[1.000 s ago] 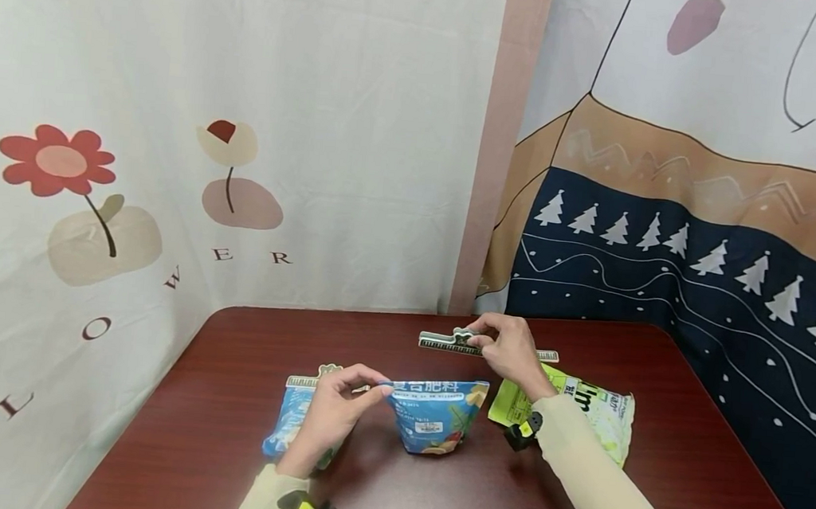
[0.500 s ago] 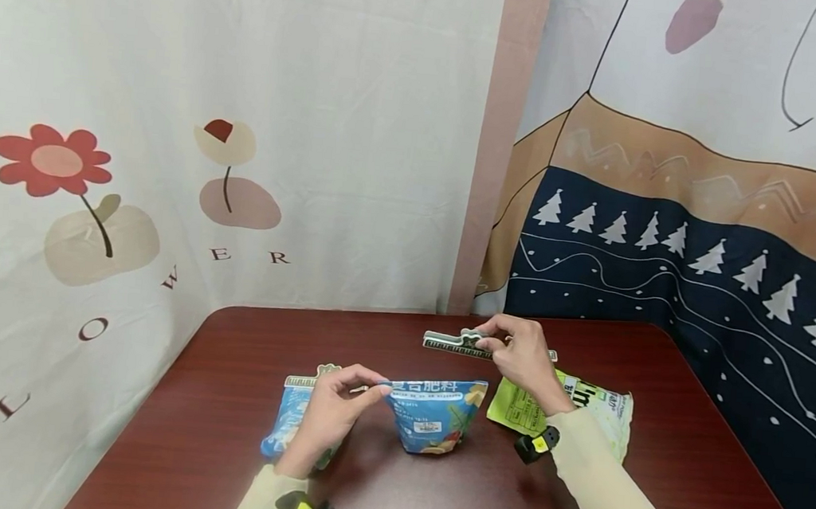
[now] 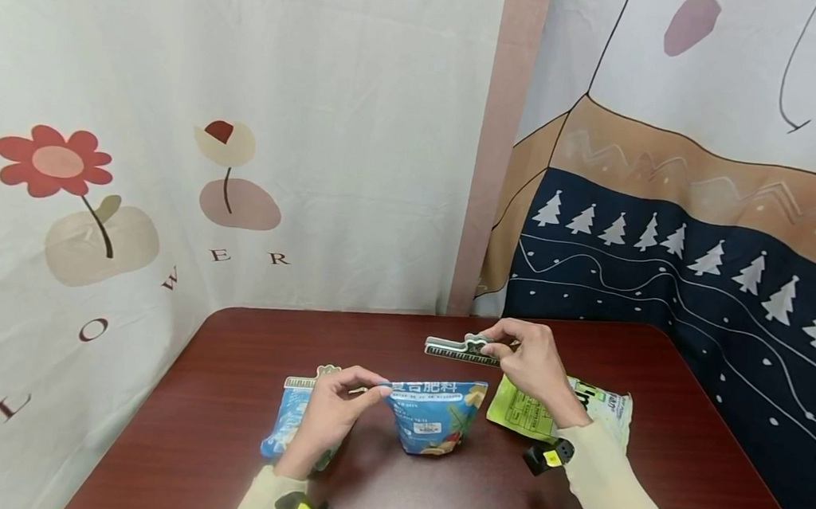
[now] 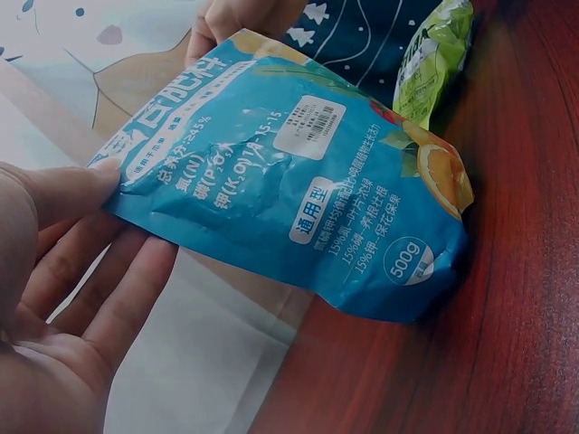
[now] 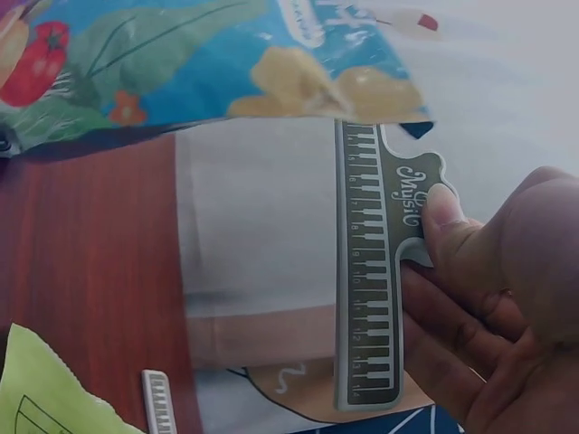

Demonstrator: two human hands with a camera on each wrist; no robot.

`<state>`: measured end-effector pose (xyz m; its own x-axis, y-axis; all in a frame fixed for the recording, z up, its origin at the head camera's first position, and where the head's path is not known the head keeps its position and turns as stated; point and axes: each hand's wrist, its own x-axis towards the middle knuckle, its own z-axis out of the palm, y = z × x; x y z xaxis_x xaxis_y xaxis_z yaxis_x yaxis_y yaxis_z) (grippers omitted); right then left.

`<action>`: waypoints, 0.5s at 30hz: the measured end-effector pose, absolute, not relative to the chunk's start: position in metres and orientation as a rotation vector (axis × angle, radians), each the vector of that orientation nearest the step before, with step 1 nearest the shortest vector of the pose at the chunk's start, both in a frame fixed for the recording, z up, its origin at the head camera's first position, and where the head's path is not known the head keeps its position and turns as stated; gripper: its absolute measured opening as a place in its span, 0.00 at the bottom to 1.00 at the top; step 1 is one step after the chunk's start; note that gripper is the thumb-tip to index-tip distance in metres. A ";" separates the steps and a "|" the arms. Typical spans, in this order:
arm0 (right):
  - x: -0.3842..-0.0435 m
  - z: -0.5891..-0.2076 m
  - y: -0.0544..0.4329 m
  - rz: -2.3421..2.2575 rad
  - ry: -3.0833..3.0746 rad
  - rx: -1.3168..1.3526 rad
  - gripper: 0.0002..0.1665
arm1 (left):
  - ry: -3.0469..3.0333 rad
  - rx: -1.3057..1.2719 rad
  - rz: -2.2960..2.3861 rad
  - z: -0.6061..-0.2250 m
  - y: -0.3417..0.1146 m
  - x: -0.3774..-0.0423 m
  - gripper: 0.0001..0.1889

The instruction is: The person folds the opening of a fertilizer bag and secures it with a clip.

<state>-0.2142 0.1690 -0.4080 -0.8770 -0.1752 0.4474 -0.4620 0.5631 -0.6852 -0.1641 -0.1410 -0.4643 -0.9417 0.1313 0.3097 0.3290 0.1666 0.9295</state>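
Observation:
My left hand [image 3: 331,412] pinches the upper left corner of a blue fertilizer bag [image 3: 433,418], which stands upright on the table. In the left wrist view the bag's [image 4: 262,172] printed front and 500g mark show. Beyond the bag, my right hand [image 3: 532,368] holds a long dark clip [image 3: 461,350] with a piano-key pattern by its handle. Thumb and fingers pinch that handle in the right wrist view, where the clip's [image 5: 369,298] far end passes behind the bag's top edge. The clip is raised off the table.
Left of the standing bag lies another blue bag [image 3: 286,429], a light clip [image 3: 299,383] across its top; my left hand partly covers it. A green bag [image 3: 514,407] lies at right under my right forearm. A light piano-key clip [image 5: 158,402] lies behind it on the reddish-brown table [image 3: 228,352].
My right hand has moved a little to the right and nearer, carrying the dark clip. The light clip's end, seen earlier beyond the hand, is now covered. My left hand and the bag keep still.

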 end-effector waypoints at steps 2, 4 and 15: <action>-0.211 -0.405 0.170 1.222 -2.472 0.524 0.09 | -2.276 -0.451 -1.876 -0.464 -0.141 -0.164 0.06; -0.209 -0.402 0.171 1.215 -2.476 0.523 0.08 | -2.276 -0.450 -1.875 -0.464 -0.141 -0.164 0.06; -0.196 -0.389 0.172 1.161 -2.490 0.536 0.09 | -2.270 -0.446 -1.865 -0.464 -0.141 -0.164 0.06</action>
